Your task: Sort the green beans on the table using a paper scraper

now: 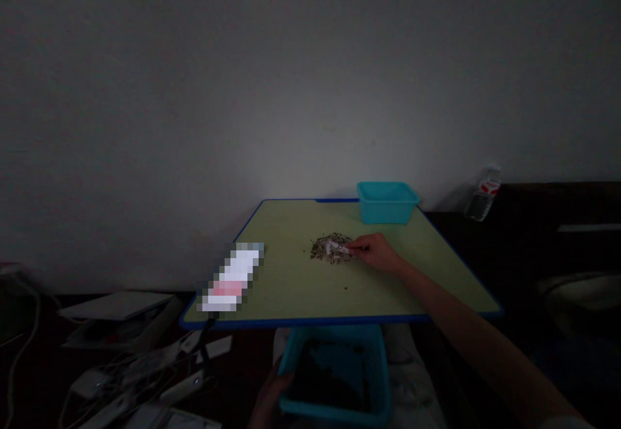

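Observation:
On the yellow-topped table (286,293) lies a loose pile of small dark and pale grains (320,248). Over it, my right hand (378,253) pinches a small whitish flat piece (338,248), whose kind I cannot make out. Below the table's front edge, a blue plastic bin (387,384) rests at my lap with dark loose matter inside. My left hand (272,395) is at this bin's left side, fingers closed on its rim; part of the hand is in shadow.
A second blue bin (387,212) stands at the table's back right corner. A blurred-out phone-like screen (233,277) is at the left edge. A plastic bottle (482,196) leans right of the table. Cables and white boxes (121,306) clutter the lower left.

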### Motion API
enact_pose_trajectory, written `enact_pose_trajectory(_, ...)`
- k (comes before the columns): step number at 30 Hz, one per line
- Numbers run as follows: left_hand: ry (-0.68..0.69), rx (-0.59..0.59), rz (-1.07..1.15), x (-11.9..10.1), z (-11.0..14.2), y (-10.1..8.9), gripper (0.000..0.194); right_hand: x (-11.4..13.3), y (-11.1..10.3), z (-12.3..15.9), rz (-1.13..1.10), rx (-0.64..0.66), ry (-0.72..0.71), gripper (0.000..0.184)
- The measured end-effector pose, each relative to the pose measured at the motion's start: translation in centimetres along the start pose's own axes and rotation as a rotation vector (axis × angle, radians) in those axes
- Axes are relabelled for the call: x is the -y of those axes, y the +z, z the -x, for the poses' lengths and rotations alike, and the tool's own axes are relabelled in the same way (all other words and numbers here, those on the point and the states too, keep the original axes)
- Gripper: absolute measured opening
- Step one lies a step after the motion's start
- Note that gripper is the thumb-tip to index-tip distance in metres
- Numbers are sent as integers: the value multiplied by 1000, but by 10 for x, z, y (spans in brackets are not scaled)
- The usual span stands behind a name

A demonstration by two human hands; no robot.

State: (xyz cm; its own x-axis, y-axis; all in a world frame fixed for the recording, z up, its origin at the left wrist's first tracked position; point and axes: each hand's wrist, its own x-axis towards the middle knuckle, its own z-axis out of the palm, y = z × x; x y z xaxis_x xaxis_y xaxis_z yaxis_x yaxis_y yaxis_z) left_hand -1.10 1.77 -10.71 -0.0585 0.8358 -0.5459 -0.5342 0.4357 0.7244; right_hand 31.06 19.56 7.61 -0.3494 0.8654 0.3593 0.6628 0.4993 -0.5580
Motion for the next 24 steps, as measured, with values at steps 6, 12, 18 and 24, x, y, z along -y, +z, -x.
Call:
enact_pose_trajectory(6,40,48,-151,-2,-4,-5,30,0,1,0,10,6,6,25)
enact_pose_trajectory(12,14,90,-232,-8,-17,-13,35,0,1,0,10,4,-4,24)
enact_pose_trajectory(18,61,66,-259,-15,-7,-9,31,-4,2,-1,-42,9,-5,24)
enact_pose_trajectory(24,74,77,-234,-21,11,1,40,-5,2,0,-68,22,1,24)
